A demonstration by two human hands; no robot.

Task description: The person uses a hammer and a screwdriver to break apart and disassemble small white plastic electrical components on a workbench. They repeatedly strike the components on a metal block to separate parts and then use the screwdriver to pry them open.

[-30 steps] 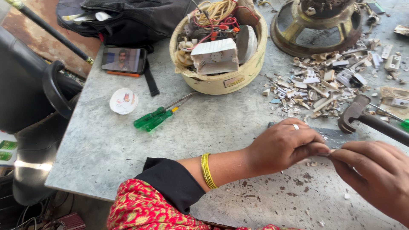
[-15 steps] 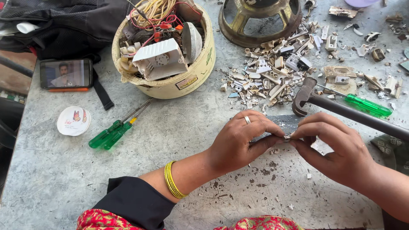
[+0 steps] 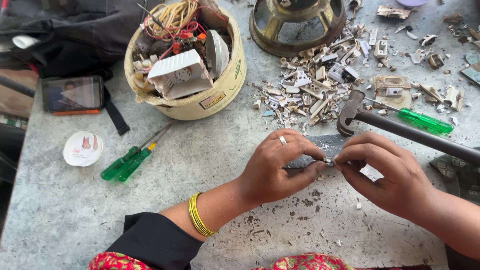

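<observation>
Head view showed left hand (image 3: 272, 172) and right hand (image 3: 387, 172), each grip pinching a small metal piece (image 3: 328, 161) at centre frame over a dark slab (image 3: 325, 146); separating it seemingly needed steady fingertip pressure.

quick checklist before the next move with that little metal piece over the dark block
1. Small metal piece pinched between fingertips of left hand and right hand: ok.
2. Piece over the dark metal block: ok; whether it touches the block: cannot tell.
3. Hammer within reach: ok, lying just behind the right hand, unheld.
4. Fingers out of the strike zone: not ok, both hands crowd the piece.
5. Block top free of debris: cannot tell, hands cover most of it; broken plastic bits lie close behind.
</observation>
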